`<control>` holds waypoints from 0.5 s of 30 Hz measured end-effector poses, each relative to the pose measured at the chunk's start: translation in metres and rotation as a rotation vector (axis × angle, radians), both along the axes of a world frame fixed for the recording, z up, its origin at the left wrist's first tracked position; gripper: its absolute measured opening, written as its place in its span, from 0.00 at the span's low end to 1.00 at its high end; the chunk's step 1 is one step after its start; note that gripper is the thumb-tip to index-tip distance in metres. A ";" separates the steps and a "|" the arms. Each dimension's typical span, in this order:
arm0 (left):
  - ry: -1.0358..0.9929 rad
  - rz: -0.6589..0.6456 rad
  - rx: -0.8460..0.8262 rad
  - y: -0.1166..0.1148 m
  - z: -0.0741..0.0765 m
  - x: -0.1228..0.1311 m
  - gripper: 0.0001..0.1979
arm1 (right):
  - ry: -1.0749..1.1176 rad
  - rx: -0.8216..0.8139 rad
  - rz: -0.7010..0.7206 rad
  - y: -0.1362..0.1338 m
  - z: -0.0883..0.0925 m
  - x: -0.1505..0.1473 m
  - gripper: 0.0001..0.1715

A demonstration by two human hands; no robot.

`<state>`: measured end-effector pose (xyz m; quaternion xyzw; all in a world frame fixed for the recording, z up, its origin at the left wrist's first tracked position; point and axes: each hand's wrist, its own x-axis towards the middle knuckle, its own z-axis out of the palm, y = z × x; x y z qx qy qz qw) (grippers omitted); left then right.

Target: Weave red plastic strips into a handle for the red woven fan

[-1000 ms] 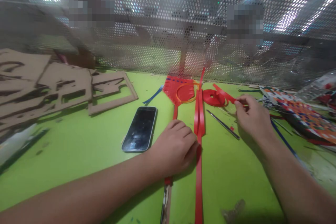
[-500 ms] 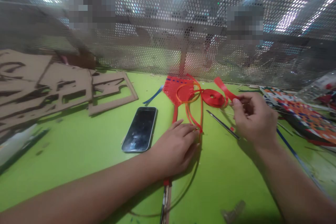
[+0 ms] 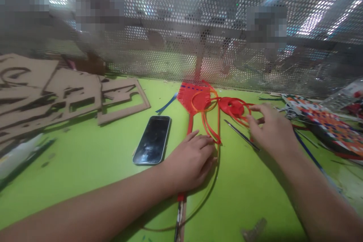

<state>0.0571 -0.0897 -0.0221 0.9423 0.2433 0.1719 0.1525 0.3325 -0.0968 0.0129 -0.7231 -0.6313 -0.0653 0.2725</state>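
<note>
My left hand (image 3: 194, 162) lies palm down across the red-wrapped handle of a red paddle-shaped piece (image 3: 188, 96), fingers stretched out. A row of blue stitches runs along the top of the piece. Loops of thin orange-red strip (image 3: 206, 125) curl over it and down beside my left fingertips. My right hand (image 3: 272, 130) is at the right side of a coil of red ribbon (image 3: 227, 104), its thumb and fingers apart. Loose turns of the ribbon lie at those fingertips. Below the coil, a slim metal craft knife or similar tool (image 3: 241, 135) rests on the green table.
A phone (image 3: 152, 140) lies left of the handle, near a blue strip (image 3: 166, 103). Cut cardboard sheets (image 3: 76, 102) are stacked at the left. At the right sits a colourful woven piece (image 3: 329, 121) among scraps. A perforated metal screen (image 3: 176, 53) stands behind.
My right hand has let go of the wide red ribbon end, which no longer sticks up; the ribbon now lies in loose turns by the coil. My left hand has stayed in place.
</note>
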 end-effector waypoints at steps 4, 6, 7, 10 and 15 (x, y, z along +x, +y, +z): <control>0.003 0.003 -0.001 -0.001 0.000 0.000 0.17 | 0.196 -0.232 0.268 -0.005 0.001 -0.030 0.22; 0.002 0.002 0.003 -0.001 -0.001 0.000 0.17 | 0.231 -0.362 0.310 -0.008 0.000 -0.044 0.18; 0.003 0.001 0.002 -0.002 -0.001 0.000 0.18 | 0.248 -0.410 0.313 -0.009 0.000 -0.049 0.16; 0.005 -0.006 -0.006 -0.002 -0.001 0.000 0.19 | 0.302 -0.492 0.301 -0.011 -0.002 -0.054 0.11; 0.007 -0.030 -0.046 -0.002 -0.002 0.001 0.23 | 0.319 -0.537 0.262 -0.010 -0.004 -0.050 0.05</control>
